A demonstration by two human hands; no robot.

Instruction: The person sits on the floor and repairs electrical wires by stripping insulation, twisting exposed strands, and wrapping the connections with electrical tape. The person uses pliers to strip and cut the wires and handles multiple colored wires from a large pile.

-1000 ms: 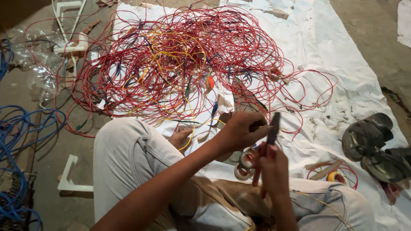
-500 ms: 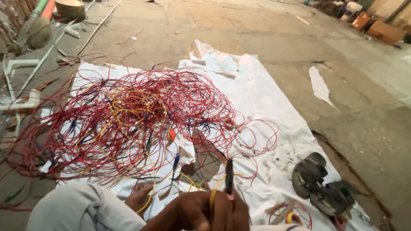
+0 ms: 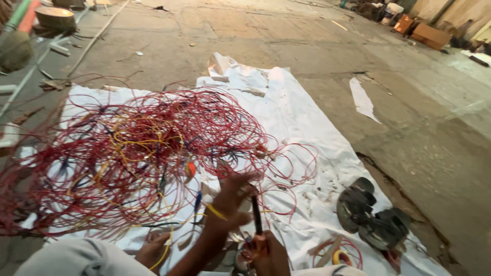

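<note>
A big tangle of red wires [image 3: 128, 158] with some yellow and blue strands lies on a white sheet [image 3: 302, 128] spread over the concrete floor. At the bottom edge, my right hand [image 3: 268, 255] grips a dark narrow tool [image 3: 255, 214] that points upward. My left hand [image 3: 232, 197] is just above it, beside the tool's tip and against the near edge of the tangle. It is blurred, with fingers loosely curled. A yellow wire [image 3: 215, 210] crosses its wrist. My bare foot [image 3: 153, 248] rests on the sheet to the left.
A pair of dark sandals [image 3: 373, 217] sits on the sheet's right edge, with a small coil and tape roll [image 3: 340, 255] nearby. A white scrap [image 3: 363, 99] lies on the floor. Cardboard boxes [image 3: 429, 33] stand far right, a round wooden piece [image 3: 53, 15] far left.
The view has tilted up from my lap to the floor ahead, so both hands now sit at the bottom edge. They stay close together around the tool.
</note>
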